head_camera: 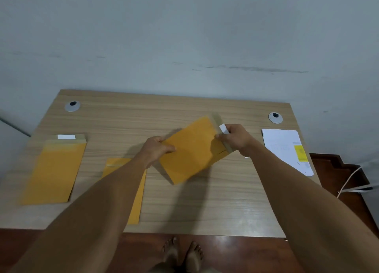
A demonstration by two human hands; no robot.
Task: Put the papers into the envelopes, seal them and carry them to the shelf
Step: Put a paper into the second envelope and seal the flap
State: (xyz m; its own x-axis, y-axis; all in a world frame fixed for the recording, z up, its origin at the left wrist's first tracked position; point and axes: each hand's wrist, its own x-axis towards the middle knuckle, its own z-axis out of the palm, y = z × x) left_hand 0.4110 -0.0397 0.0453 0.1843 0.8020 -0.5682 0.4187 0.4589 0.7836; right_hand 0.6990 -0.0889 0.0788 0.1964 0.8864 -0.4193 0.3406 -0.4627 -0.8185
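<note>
Pale wood-grain desk (205,207) against a grey wall: you held the mustard-yellow paper envelope (190,149) above it.

Its long axis ran diagonally between your hands; your left hand (156,149) gripped the lower edge, while your right hand (235,138), nearer the flap, pinched its white peel strip (223,128).

Bare desk (164,108) lies beyond both hands, up to the wall. Left of the left hand (156,149) two flat envelopes (54,168) lie — low obstacles; papers (285,147) sit right of the right hand (235,138).
</note>
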